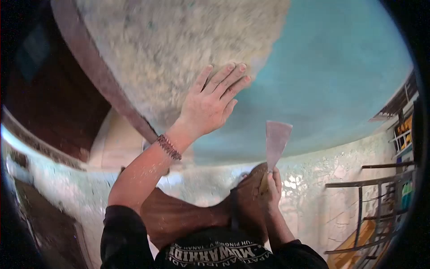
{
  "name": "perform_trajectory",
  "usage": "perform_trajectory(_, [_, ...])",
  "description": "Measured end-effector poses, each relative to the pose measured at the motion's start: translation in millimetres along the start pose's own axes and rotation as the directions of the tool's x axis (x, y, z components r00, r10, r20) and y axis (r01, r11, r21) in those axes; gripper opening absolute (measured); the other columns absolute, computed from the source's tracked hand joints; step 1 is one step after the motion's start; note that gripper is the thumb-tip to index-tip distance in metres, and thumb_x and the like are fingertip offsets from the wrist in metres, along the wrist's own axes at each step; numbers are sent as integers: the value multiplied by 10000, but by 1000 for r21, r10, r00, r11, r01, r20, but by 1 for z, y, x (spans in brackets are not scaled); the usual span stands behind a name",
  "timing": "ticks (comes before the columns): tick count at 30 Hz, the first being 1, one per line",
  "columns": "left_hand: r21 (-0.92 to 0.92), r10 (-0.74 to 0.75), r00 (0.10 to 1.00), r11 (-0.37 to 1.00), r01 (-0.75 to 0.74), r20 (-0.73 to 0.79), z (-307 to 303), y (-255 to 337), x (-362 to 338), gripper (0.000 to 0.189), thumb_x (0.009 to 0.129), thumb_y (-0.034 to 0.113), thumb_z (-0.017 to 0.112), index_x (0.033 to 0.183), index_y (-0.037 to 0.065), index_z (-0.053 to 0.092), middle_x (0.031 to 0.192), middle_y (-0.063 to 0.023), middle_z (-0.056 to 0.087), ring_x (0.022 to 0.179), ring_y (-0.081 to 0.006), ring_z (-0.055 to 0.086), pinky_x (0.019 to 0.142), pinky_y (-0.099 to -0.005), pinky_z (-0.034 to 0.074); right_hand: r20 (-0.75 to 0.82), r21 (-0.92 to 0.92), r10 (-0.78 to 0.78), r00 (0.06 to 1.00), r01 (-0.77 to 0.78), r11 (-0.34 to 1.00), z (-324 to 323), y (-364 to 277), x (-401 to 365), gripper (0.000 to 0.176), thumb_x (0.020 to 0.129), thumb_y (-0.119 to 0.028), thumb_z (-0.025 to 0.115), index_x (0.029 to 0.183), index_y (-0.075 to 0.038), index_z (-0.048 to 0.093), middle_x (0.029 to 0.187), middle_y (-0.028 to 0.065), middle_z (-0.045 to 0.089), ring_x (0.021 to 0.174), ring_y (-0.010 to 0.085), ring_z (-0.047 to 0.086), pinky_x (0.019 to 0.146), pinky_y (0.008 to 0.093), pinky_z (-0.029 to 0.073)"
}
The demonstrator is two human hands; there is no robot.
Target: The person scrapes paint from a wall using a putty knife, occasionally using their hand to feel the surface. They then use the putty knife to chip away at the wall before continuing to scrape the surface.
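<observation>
My left hand [207, 102] lies flat against the wall, fingers stretched out, close to the border between a rough, bare patch [170, 49] and the turquoise paint [336, 67]. A beaded bracelet [168, 147] circles that wrist, and pale flecks dot the forearm. Lower and to the right, my right hand [272, 188] grips a putty knife [277, 139] by its handle. The wide metal blade points up and appears apart from the wall, though the exact gap is hard to judge.
A brown frame edge [103, 67] borders the rough patch, with a dark opening [53, 98] at left. A dark slatted rack or chair [376, 215] stands at right. Shiny, pale floor [309, 184] with flecks spreads below the wall.
</observation>
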State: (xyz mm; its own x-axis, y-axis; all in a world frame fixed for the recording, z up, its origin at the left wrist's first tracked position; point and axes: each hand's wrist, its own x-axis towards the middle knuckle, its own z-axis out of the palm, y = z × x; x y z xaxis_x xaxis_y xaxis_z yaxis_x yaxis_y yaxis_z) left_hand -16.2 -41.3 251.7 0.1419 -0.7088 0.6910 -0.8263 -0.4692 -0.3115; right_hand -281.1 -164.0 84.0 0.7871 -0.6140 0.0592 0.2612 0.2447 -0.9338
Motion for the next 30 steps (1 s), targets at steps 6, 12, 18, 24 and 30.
perform_trajectory(6, [232,235,968,950,-210,-89,-83,-46,119,569,933,379,509,1479,267,393,1575,-39,285,1455,-234,247,1198,-474,107,62,193,-145,987,131,972,34,-32,18,398,1003,-183,485,1344,-2,386,773,55,545,531,129,538,429,278,455])
perform_trajectory(12, [244,55,944,969,28,-325,-93,-36,180,662,898,465,529,1488,211,367,1583,-47,250,1474,-261,173,1193,-552,71,86,203,-189,978,169,965,44,-47,45,372,995,-263,478,1298,-49,444,679,82,529,440,150,491,378,265,398])
perform_trajectory(18, [337,527,846,783,-522,86,-60,-13,155,672,896,543,483,1493,261,356,1588,-44,243,1474,-239,189,1207,-506,62,22,298,-137,990,125,946,24,-39,43,398,1004,-289,428,1279,-4,461,663,90,539,444,157,490,385,272,404])
perform_trajectory(24, [410,355,917,875,-257,-183,-153,-48,266,638,953,578,392,1503,260,334,1580,-77,256,1469,-251,201,1206,-492,77,-105,168,-94,990,111,980,10,-45,38,429,1017,-316,418,1277,14,499,654,41,529,458,103,481,402,238,397])
perform_trajectory(30, [436,150,904,899,45,-401,-150,-36,300,733,933,646,359,1522,217,283,1586,-139,209,1476,-301,160,1206,-501,55,-73,90,-182,981,188,978,1,-65,40,444,1018,-249,437,1379,9,446,708,14,525,510,68,479,428,211,396])
